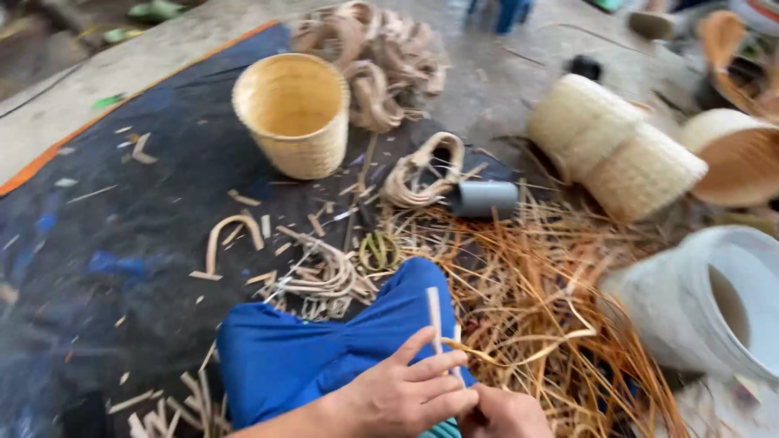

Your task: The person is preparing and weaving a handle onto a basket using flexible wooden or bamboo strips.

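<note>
Holding a flat pale cane strip (pixel 434 318) upright at the bottom edge of the view, over a blue-clad knee (pixel 324 349).
Left hand (pixel 406 393) closes its fingers (pixel 434 365) around the strip's lower part; right hand (pixel 503 414) sits just beside it, partly cut off, finger state not discernible. A loose pile of orange-brown cane strands (pixel 535 300) lies to the right. An upright woven basket (pixel 294 113) stands well apart on the dark mat (pixel 97 243); a white bucket (pixel 714 300) lies at right.
</note>
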